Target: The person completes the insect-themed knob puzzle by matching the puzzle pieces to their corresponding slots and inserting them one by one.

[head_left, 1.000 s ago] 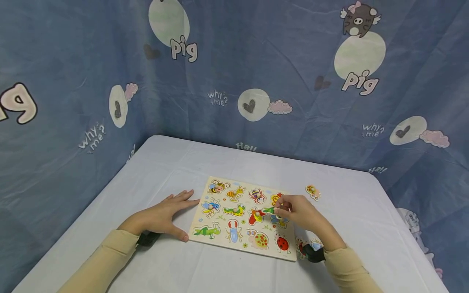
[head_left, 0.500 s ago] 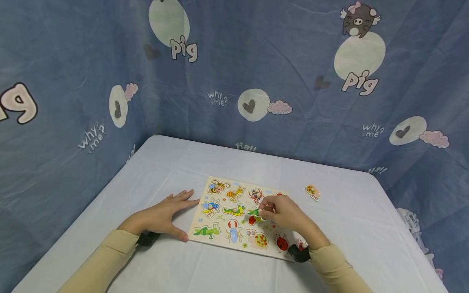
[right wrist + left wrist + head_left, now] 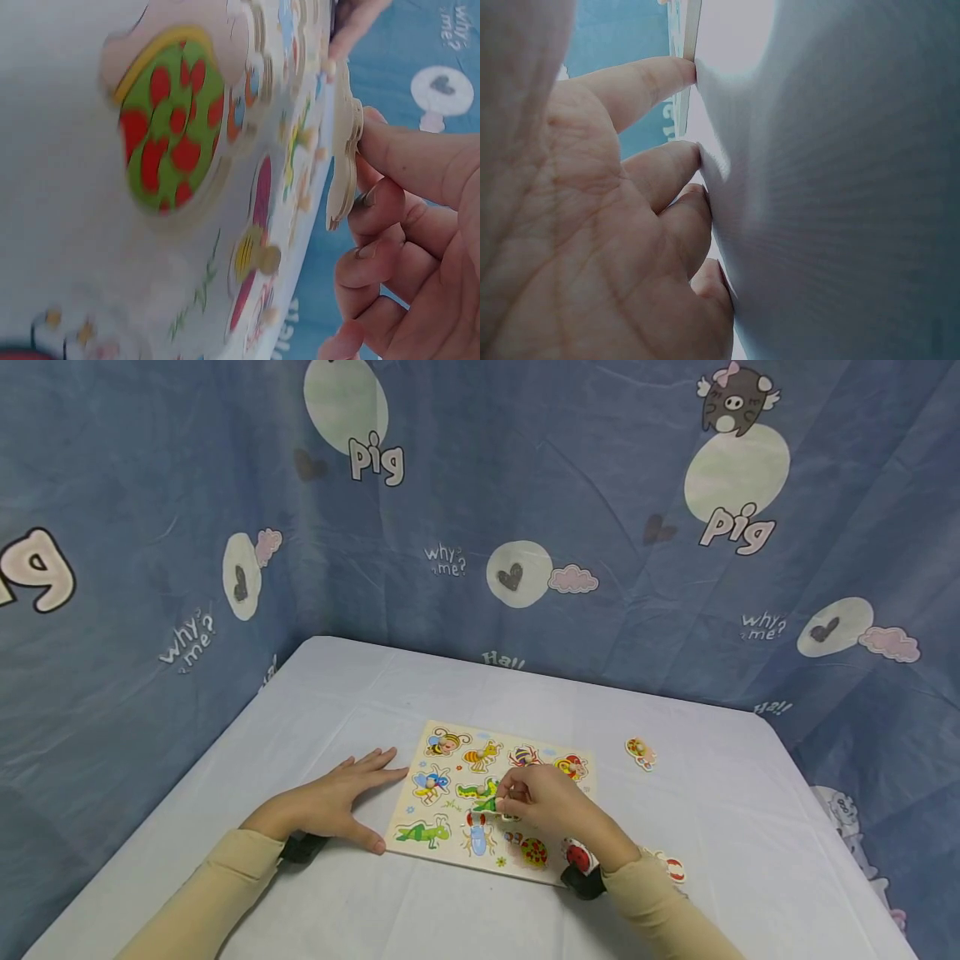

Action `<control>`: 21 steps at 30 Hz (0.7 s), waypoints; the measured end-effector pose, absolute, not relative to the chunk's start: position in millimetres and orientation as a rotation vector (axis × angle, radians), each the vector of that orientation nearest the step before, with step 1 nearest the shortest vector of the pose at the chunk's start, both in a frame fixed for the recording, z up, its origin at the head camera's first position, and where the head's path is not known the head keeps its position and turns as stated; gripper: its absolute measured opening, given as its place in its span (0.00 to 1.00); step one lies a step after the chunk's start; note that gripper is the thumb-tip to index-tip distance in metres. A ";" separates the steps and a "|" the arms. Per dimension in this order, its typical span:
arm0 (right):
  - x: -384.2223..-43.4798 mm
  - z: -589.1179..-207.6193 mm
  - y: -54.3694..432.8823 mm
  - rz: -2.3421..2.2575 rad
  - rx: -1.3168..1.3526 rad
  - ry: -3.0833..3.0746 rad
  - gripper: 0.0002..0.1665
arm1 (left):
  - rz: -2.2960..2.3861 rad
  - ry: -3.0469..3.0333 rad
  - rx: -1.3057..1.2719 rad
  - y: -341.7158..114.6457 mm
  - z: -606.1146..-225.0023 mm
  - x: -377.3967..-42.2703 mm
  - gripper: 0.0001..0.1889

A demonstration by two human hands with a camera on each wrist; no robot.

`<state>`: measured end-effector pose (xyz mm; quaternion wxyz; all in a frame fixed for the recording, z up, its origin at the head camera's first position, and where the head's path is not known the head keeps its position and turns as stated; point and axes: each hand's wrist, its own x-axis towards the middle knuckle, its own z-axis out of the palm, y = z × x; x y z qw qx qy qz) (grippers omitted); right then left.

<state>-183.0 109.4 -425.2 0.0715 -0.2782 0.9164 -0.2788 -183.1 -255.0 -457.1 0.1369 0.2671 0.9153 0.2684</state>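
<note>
My right hand (image 3: pixel 551 802) pinches a green wooden puzzle piece (image 3: pixel 486 806) between thumb and fingers, above the middle of a peg puzzle board (image 3: pixel 450 855). In the right wrist view the piece (image 3: pixel 343 150) is seen edge-on, apart from the board, its picture turned away. My left hand (image 3: pixel 337 802) lies spread at the board's left edge, thumb at the near corner and a finger touching the side. The left wrist view shows its fingers (image 3: pixel 649 82) extended along the white cloth. Front-row spaces show a printed grasshopper (image 3: pixel 423 833), stag beetle (image 3: pixel 477 837) and snail (image 3: pixel 176 120) without knobs.
Knobbed insect pieces sit in the board's back and middle rows, among them a bee (image 3: pixel 444 742). A loose piece (image 3: pixel 641 753) lies beyond the board's right side. Another (image 3: pixel 672 867) shows beside the right sleeve. A blue patterned curtain (image 3: pixel 480 510) borders the table.
My right hand has carried the green piece leftward across the board, from the right side to the middle, and slightly nearer. The left hand has stayed in place.
</note>
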 end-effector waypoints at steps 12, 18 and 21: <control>-178.7 -429.8 75.0 -0.802 -0.992 2.672 0.05 | 0.761 2.651 0.775 -254.7 -455.9 -183.0 0.62; -176.3 -431.9 59.2 -0.757 -1.043 2.672 0.05 | 0.764 2.644 0.791 -254.8 -454.1 -182.6 0.61; -175.0 -431.4 52.9 -0.760 -1.043 2.659 0.05 | 0.769 2.642 0.788 -255.1 -453.4 -182.1 0.61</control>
